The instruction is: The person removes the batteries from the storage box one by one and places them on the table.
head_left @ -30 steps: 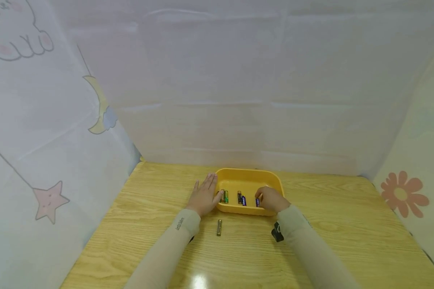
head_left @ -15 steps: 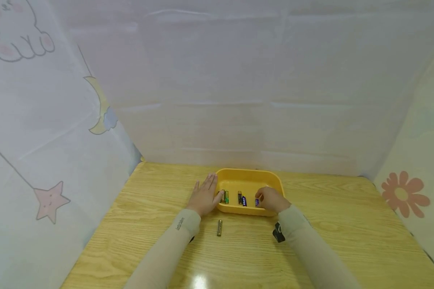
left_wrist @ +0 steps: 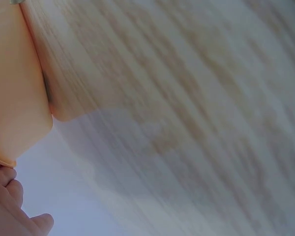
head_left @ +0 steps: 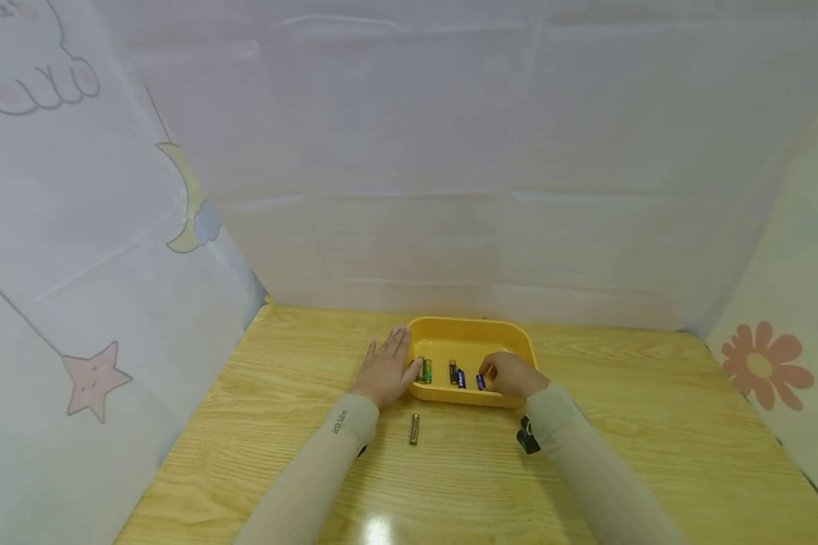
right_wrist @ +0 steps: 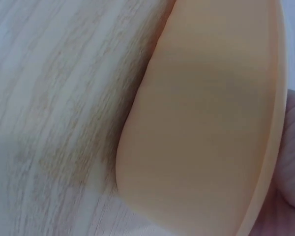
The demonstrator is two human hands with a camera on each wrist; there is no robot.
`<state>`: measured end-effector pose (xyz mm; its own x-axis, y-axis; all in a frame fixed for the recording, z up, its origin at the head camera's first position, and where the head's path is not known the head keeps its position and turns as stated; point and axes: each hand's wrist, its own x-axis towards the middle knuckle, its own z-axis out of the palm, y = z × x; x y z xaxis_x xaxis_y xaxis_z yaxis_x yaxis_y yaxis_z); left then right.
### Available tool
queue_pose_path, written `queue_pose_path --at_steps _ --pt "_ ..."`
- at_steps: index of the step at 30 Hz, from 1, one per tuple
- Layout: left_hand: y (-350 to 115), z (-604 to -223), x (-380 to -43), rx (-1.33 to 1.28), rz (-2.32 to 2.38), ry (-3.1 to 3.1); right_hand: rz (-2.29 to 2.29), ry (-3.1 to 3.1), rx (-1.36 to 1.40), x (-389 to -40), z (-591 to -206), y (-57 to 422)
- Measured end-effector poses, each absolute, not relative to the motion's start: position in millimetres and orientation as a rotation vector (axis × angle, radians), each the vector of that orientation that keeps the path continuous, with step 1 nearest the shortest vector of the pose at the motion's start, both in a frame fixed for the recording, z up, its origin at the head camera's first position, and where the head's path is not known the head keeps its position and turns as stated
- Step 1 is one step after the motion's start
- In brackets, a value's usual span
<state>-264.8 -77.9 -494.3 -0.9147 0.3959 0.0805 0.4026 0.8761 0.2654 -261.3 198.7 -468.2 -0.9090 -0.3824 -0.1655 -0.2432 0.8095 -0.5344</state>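
Note:
A yellow tray (head_left: 470,327) stands toward the back of the table, with several batteries inside. My right hand (head_left: 513,376) reaches over its right end and pinches a small blue battery (head_left: 480,382) between curled fingers, low in the tray. To the left of that lie another blue battery (head_left: 460,379) and a black battery (head_left: 453,371), side by side. A green battery (head_left: 428,371) and a darker one sit near the left wall. My left hand (head_left: 384,372) rests with straight fingers along the left rim, thumb over the edge. The right wrist view shows mainly the tray's outer wall (right_wrist: 201,118).
A gold battery (head_left: 414,429) lies on the wooden table (head_left: 463,484) in front of the tray. Behind the table hangs a pale cloth (head_left: 409,227), with printed cloth at both sides. A black wrist camera (head_left: 528,435) shows beneath the right sleeve.
The blue battery in my right fingers has shifted slightly left and tilted, its upper end now leaning left. My left hand stays at the rim.

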Motion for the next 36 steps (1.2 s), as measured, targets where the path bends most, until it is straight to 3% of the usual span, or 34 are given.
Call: queue_pose_path --at_steps 36 --pt "-78.4 -496.7 -266.1 -0.65 -0.42 -3.022 -0.799 2.884 -0.603 -264.6 -479.1 205.8"
